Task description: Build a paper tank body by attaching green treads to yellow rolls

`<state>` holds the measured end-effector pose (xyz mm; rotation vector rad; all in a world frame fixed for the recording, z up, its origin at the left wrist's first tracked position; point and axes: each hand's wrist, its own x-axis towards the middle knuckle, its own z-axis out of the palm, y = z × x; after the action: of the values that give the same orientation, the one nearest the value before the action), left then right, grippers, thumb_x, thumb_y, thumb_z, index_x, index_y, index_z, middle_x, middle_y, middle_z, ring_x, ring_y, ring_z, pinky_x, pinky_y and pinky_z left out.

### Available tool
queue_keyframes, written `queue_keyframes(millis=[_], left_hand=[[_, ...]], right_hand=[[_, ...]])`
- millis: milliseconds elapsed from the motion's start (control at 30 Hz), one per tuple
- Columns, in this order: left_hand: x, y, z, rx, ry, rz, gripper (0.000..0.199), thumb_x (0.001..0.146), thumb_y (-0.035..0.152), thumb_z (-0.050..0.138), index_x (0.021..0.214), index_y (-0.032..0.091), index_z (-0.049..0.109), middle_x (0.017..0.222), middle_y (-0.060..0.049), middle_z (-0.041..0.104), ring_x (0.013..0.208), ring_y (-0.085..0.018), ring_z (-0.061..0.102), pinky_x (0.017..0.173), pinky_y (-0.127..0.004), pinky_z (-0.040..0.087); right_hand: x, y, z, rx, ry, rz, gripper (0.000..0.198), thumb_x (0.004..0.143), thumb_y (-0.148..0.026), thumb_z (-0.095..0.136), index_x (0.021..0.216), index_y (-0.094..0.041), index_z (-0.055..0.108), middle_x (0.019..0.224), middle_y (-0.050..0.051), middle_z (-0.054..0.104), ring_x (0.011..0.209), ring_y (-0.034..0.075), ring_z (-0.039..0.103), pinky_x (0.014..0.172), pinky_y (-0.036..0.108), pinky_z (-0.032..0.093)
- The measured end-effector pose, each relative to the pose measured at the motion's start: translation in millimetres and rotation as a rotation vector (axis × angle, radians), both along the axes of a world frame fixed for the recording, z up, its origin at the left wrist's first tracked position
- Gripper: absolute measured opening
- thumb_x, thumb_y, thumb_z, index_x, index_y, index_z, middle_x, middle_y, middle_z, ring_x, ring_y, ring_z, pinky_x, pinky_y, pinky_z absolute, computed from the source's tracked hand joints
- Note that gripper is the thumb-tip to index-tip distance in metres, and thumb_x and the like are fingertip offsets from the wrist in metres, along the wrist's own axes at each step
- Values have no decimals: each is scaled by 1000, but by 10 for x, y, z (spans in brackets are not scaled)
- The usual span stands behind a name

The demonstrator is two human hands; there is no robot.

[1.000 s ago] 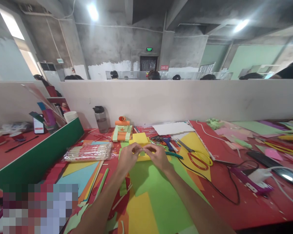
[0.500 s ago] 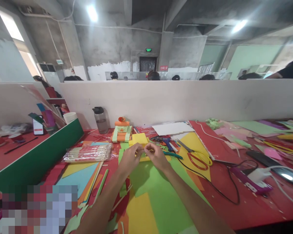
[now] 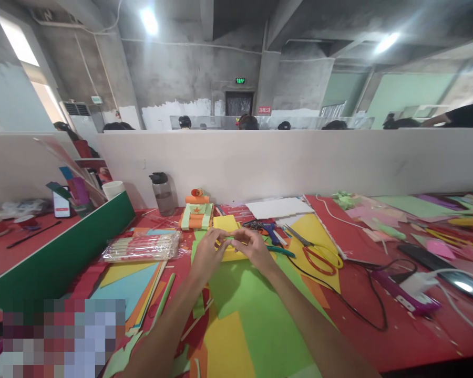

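My left hand (image 3: pixel 212 253) and my right hand (image 3: pixel 254 249) meet over the middle of the desk, fingertips pinched together. Between them runs a small green strip (image 3: pixel 230 238), probably paper, held at both ends. A yellow paper block (image 3: pixel 226 222) sits just behind my fingers and is partly covered by them. Under my wrists lies a large green paper sheet (image 3: pixel 256 304), with a yellow sheet (image 3: pixel 229 346) at its near left. An orange and pale green paper model with a star (image 3: pixel 197 211) stands to the left of the yellow block.
Yellow-handled scissors (image 3: pixel 319 252) and a blue glue gun (image 3: pixel 273 233) lie to the right, near a black cable and a purple power strip (image 3: pixel 405 296). On the left are wrapped sticks (image 3: pixel 142 247), a water bottle (image 3: pixel 162 194) and a green board (image 3: pixel 71 244). A white partition (image 3: pixel 284 163) closes the back.
My fingers have drawn slightly apart, and the green strip now shows between them. My right hand has shifted a little to the right and tilted.
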<state>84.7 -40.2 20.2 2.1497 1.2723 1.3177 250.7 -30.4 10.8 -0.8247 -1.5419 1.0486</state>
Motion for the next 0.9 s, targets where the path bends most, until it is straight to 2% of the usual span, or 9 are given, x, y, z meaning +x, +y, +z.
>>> queue_keyframes(millis=[167,333,633,900], left_hand=[[-1,-22,47,-72,-31,14,17,88,31,53,93,19,63,87,-4,65,78,-16,61,71,-26,49],[13,-50,72,-140,-68,-17,24,89,37,50,94,20,66,86,-4,70,77,-16,63,72,-26,49],[0,-27,52,-172,-118,-10,22,86,34,54,94,21,69,82,-3,71,74,-16,64,70,-26,50],[6,-39,58,-205,-125,-25,24,84,37,58,94,19,70,84,-4,73,73,-17,65,69,-26,50]], right_hand=[[-6,1,-11,36,-13,-11,24,78,-35,67,95,-19,65,85,4,65,73,17,62,66,30,54],[-1,14,-25,50,-2,-52,25,78,-39,66,91,-18,66,83,5,67,76,18,63,64,30,55],[2,7,-25,76,-41,-67,24,79,-37,65,95,-19,67,86,5,68,77,18,64,66,29,53],[13,23,-35,106,-79,-131,25,82,-40,63,92,-19,71,85,6,70,75,19,63,62,28,52]])
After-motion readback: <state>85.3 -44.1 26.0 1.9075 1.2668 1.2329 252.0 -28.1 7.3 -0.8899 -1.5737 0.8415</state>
